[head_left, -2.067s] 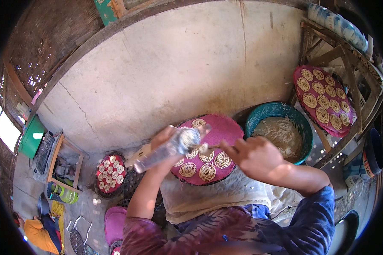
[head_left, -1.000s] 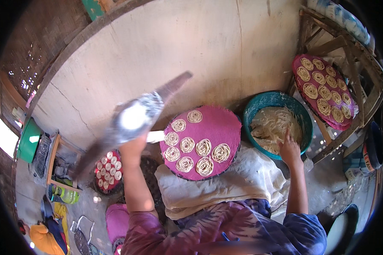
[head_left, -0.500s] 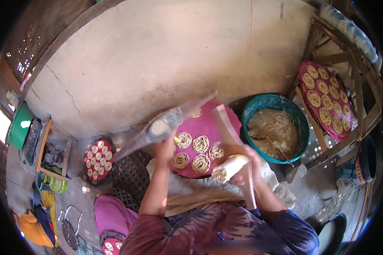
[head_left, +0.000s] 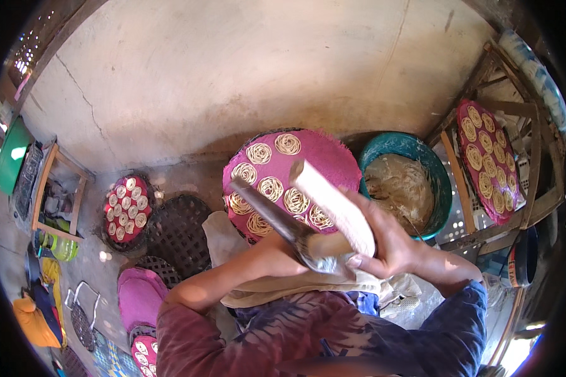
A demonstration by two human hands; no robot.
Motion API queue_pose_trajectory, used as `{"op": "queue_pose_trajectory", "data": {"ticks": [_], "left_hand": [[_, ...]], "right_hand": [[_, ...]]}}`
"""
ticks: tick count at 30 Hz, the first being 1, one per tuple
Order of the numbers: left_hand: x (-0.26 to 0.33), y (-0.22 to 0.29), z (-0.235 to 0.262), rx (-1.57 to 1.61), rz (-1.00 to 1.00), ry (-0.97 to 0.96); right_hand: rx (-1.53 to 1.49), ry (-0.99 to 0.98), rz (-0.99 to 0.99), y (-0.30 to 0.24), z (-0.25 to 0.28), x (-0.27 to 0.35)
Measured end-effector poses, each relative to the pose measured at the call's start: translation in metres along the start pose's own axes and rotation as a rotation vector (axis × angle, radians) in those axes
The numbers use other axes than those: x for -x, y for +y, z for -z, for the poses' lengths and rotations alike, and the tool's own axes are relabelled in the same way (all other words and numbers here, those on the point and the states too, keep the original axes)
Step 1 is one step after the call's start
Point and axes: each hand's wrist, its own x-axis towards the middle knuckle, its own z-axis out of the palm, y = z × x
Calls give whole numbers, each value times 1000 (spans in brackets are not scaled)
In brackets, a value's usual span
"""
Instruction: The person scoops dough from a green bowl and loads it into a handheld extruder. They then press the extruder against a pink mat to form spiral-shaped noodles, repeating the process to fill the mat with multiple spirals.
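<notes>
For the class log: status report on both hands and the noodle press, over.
Left hand grips metal press. Right hand holds pale dough roll at it. Pink mat of noodle coils beneath; nothing in the way.

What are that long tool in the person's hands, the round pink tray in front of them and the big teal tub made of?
The press tool looks like metal: grey, with a dull shine at its lower end. The pale piece that the right hand holds against it seems to be wood or dough-coated, hard to tell. The pink tray looks woven, with a fibrous, frayed rim. The teal tub seems to be plastic: a smooth, evenly coloured wall.
</notes>
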Motion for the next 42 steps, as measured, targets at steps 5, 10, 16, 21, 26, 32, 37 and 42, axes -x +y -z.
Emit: {"op": "queue_pose_trajectory", "data": {"ticks": [5, 10, 16, 21, 26, 32, 37, 42], "left_hand": [[-7, -30, -23, 119, -84, 179], [-3, -19, 21, 83, -8, 122], [-47, 28, 116, 1205, -704, 310], [-112, 6, 204, 811, -789, 198], [-147, -113, 245, 1468, -669, 251], [-145, -200, 235, 1720, -910, 172], [-142, -174, 254, 1639, -1043, 248], [-117, -148, 262, 1596, -1043, 195]], "right_hand": [[-232, -76, -150, 14, -12, -2], [-1114, -700, -835, 50, 14, 2], [-1657, -601, -504, 82, -7, 24], [-1328, -447, -605, 112, 36, -26], [-1071, -338, -856, 139, 49, -101], [-803, -305, -987, 147, 36, -131], [-454, -199, -953, 127, 50, -147], [-506, -191, -956, 94, 51, -151]]}}
